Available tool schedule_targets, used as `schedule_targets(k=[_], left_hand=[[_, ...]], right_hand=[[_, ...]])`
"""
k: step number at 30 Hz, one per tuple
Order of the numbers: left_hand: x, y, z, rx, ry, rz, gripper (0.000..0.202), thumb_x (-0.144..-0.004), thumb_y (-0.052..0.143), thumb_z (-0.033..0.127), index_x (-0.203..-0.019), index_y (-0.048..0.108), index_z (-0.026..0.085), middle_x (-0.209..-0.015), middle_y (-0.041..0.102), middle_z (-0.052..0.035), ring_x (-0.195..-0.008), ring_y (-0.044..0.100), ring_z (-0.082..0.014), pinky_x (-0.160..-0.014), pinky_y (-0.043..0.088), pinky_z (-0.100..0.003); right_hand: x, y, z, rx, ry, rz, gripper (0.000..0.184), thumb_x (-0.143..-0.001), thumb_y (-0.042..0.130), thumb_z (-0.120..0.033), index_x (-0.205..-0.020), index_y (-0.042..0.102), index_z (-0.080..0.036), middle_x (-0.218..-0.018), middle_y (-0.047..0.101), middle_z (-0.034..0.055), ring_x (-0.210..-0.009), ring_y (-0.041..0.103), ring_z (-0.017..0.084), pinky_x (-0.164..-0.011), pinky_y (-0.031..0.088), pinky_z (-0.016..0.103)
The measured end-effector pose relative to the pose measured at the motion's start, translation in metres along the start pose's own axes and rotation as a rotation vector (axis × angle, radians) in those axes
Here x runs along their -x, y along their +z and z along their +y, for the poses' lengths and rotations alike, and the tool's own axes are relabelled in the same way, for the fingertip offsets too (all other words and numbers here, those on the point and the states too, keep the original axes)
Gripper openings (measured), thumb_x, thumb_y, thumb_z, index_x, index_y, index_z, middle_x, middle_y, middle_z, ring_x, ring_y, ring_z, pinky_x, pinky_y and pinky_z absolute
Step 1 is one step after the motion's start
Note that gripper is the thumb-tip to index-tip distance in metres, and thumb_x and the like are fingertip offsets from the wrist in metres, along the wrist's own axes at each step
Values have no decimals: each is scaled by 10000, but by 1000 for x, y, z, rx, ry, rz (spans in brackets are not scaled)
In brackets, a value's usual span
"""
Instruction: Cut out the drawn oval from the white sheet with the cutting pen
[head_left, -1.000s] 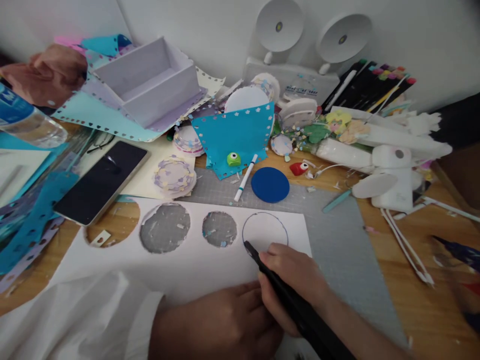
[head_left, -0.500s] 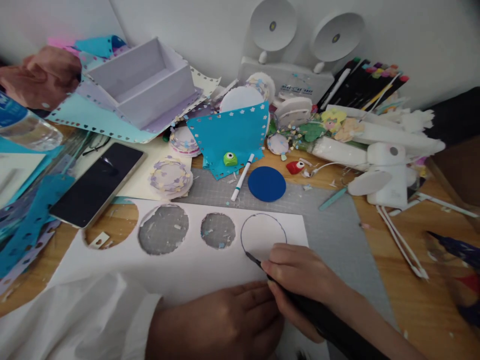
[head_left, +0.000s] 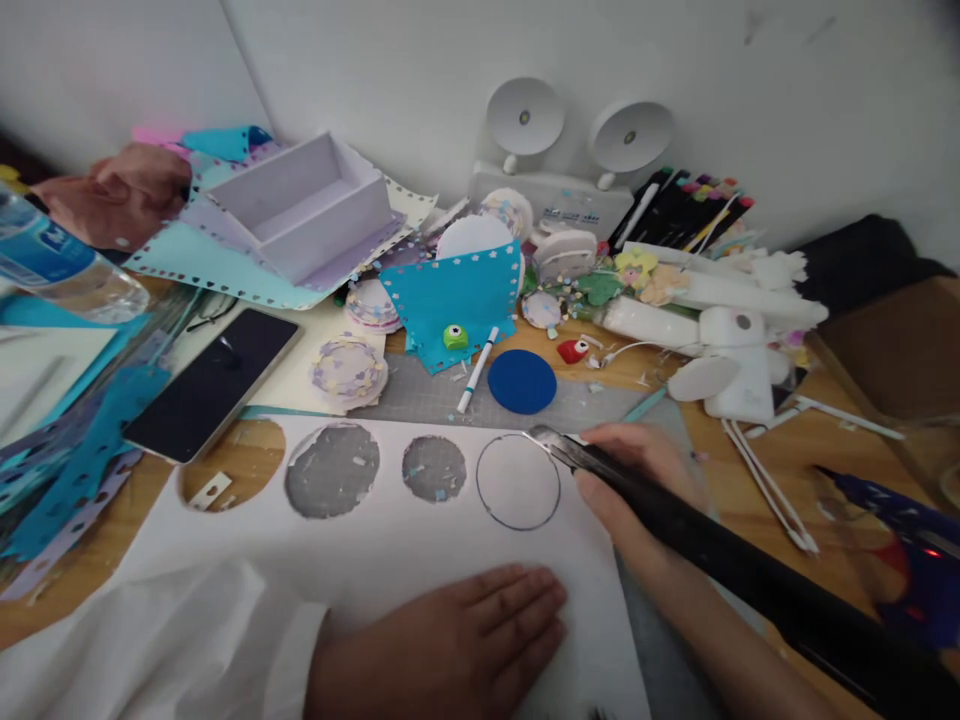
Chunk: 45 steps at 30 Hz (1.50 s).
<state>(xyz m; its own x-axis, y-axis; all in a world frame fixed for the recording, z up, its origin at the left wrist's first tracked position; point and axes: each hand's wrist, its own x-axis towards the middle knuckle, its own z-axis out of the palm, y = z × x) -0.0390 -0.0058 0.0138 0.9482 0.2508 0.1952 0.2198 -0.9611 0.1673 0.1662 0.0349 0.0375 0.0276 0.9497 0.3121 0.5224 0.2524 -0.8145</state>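
The white sheet [head_left: 420,545] lies on the grey mat [head_left: 420,385], the left hand [head_left: 465,640] pressed flat on its near edge with fingers together, the right hand [head_left: 637,480] gripping the black cutter [head_left: 675,515], blade tip touching the far-right rim of the drawn circle [head_left: 517,482].

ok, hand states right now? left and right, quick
Left hand: open, palm flat on the white sheet.
Right hand: closed on the black tool, tip at the edge of the drawn circle.
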Motion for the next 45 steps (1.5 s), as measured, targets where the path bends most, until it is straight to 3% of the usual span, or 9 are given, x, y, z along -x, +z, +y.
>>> schedule_targets(k=[4,8,17,23,26,31,37,42,45], left_hand=[[-7,11,15,-62,-75,9,456,-1003,355,277,-1361,488,28,-1417,509,-152,-1338,452,-233,-1139,305,-348],[-12,19,21,-54,-110,53,453,-993,360,262,-1351,491,17,-1385,543,-150,-1280,512,-222,-1126,297,-351],[-15,20,14,-43,-112,140,330,-970,379,164,-1197,603,80,-1136,701,-67,-1108,607,-206,-1081,300,-351],[-14,25,11,-24,-90,111,284,-964,399,167,-1122,636,159,-1127,698,-7,-1124,587,-185,-1051,328,-357],[-14,30,13,-18,-127,127,262,-963,415,180,-1079,650,185,-1135,692,1,-1142,569,-189,-1042,333,-370],[-16,35,16,-81,-145,150,299,-970,387,166,-1103,655,164,-1095,698,-9,-1109,579,-194,-1014,358,-382],[-14,24,13,-88,-96,97,337,-960,382,146,-1118,670,221,-1186,673,32,-1209,528,-193,-1084,312,-398],[-15,23,10,-81,-77,79,298,-948,426,181,-1095,682,223,-1197,672,29,-1214,528,-201,-1107,289,-392],[-15,27,10,-104,-80,99,349,-962,382,187,-1186,649,201,-1213,670,19,-1201,545,-189,-1118,285,-379]], right_hand=[[-2,6,-12,80,-51,-108,168,-832,578,-186,-991,599,-239,-734,668,-14,-584,629,143,-519,494,228],[8,17,-17,124,-107,-94,133,-798,576,-176,-917,598,-230,-673,651,-38,-514,595,117,-497,481,214],[22,36,-9,155,-194,-184,164,-790,549,-205,-951,573,-226,-699,646,-6,-561,610,148,-574,506,258],[23,33,-2,210,-273,-273,206,-796,550,-216,-1002,563,-218,-702,633,9,-579,609,174,-554,483,285],[24,37,1,233,-342,-258,229,-793,550,-201,-1021,559,-221,-693,621,16,-600,610,187,-531,462,291],[26,45,3,219,-339,-246,187,-825,482,-181,-996,547,-217,-658,561,16,-558,549,172,-485,424,298],[24,35,2,187,-337,-292,136,-809,484,-201,-927,548,-225,-679,606,21,-564,562,173,-510,432,306],[16,22,-2,206,-375,-436,159,-785,462,-154,-878,575,-214,-660,600,20,-577,573,165,-524,447,301],[9,15,-6,220,-444,-516,192,-735,463,-104,-823,589,-218,-677,641,25,-589,599,170,-516,446,296]])
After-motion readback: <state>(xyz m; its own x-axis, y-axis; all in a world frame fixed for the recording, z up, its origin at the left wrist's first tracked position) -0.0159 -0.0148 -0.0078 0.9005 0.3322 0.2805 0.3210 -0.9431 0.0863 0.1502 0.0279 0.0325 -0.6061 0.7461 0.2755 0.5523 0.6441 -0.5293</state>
